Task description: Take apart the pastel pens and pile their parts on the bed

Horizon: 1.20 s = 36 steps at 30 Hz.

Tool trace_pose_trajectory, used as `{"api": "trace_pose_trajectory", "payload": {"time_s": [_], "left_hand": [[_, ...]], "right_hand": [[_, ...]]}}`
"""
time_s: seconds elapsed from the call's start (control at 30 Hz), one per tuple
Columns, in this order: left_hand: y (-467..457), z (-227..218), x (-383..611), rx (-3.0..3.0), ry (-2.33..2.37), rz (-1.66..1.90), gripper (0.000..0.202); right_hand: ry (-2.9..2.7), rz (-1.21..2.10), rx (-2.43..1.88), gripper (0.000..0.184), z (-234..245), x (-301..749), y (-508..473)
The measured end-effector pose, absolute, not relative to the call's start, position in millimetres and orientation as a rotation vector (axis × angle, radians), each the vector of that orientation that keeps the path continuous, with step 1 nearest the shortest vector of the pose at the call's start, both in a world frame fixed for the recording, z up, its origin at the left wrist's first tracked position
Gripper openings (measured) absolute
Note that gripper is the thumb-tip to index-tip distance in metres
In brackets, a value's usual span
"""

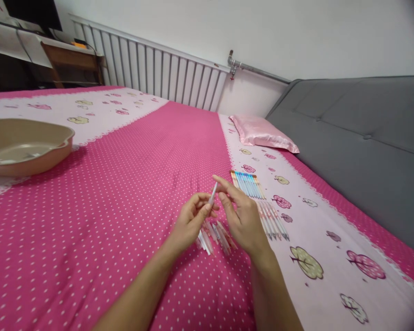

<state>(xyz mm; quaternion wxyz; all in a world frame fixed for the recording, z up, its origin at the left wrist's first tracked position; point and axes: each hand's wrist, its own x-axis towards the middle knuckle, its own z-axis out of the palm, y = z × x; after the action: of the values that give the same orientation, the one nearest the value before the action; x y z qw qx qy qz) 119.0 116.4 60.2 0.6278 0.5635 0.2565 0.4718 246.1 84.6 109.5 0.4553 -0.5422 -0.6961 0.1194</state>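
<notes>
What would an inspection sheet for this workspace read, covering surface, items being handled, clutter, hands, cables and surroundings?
Surface: pink dotted bedspread, lightly creased.
Items handled: white pen held up; loose pens below the hands; blue-and-orange row and pale row lined up on the right.
Clutter: basin with small unclear contents; pink pillow.
Hands: left hand pinches the pen; right hand, fingers extended, at its upper end, contact unclear.
Cables: dark cable hanging by the desk.
Surroundings: radiator, grey headboard, monitor.
</notes>
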Motion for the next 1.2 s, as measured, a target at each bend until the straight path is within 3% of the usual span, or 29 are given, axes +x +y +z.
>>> {"api": "trace_pose_trajectory", "payload": {"time_s": [0.17,0.47,0.7,0.97,1.2], "left_hand": [[120.4,64.5,112.8,1.323,0.651,1.126,0.021],[136.0,62.1,100.3,1.308,0.878,1.327,0.013],[136.4,61.2,97.7,1.32,0.91,1.327,0.013],[140.8,58.2,96.5,1.326,0.943,1.344,0.013],[141.3,58.6,94.8,1.352,0.967,1.353,0.015]], "right_hand": [[-1.655,0.353,-1.415,0.048,115.7,253.6,78.7],[-2.022,0.603,-2.34,0.046,93.3,262.5,90.5],[-2.146,0.604,-2.322,0.071,69.2,214.5,95.4],[-2.202,0.465,-2.262,0.036,56.3,192.5,93.0],[-1.989,0.392,-2.269,0.034,46.4,212.2,110.3]]}}
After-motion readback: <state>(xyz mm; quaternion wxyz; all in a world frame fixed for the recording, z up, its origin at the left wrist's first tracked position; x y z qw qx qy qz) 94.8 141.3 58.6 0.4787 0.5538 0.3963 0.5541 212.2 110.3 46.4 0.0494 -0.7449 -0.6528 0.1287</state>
